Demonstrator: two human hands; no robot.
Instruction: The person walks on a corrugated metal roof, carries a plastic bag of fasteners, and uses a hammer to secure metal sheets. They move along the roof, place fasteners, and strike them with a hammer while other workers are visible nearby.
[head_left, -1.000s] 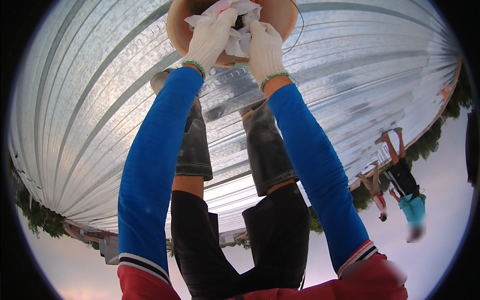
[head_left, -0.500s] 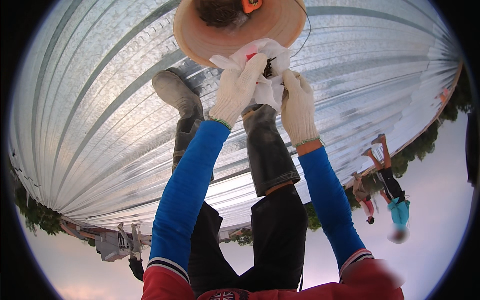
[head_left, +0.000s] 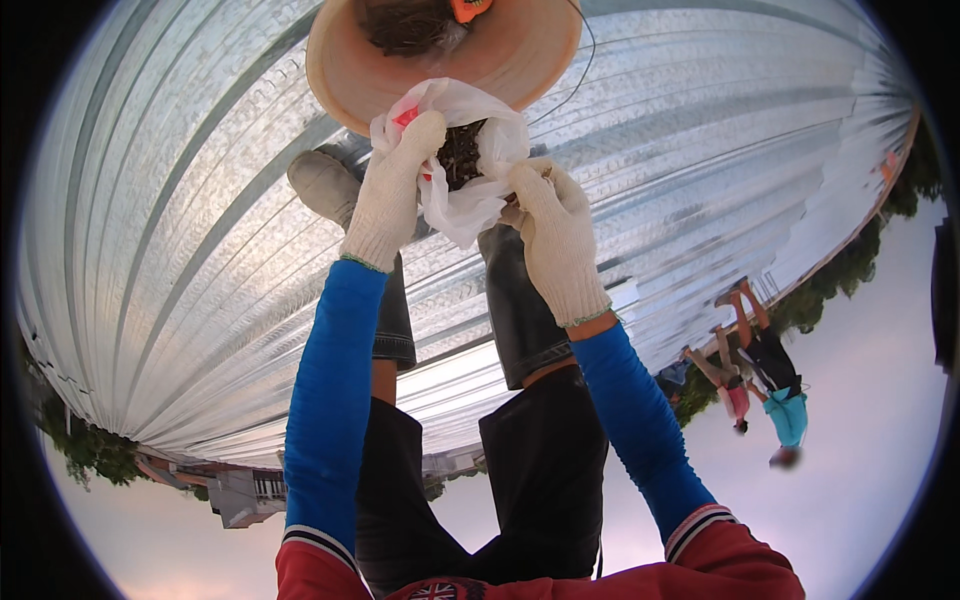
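A thin white plastic bag (head_left: 500, 145) with red patches is held open between my gloved hands. Small dark pieces, which look like screws or nails, fill its mouth (head_left: 460, 155). My left hand (head_left: 388, 195) is closed on the bag's left side, thumb over the rim. With bent fingers, my right hand (head_left: 558, 235) pinches the opposite edge; its fingertips are partly hidden. Just beyond the bag stands a tan bucket (head_left: 345, 85), cut off by the top of the view. Inside it lie a heap of dark thin pieces (head_left: 410, 28) and an orange object (head_left: 468, 9).
Underfoot is a ribbed, shiny metal roof (head_left: 200, 250). My dark boots (head_left: 515, 290) are below the bag and bucket. The bucket's wire handle (head_left: 592, 50) hangs out to its right. Two people (head_left: 785, 410) are toward the right rim, near the roof's edge and some trees.
Both hands and the bag have shifted left in view. The bag's mouth is spread wider, showing more dark pieces. The bucket appears farther up and left.
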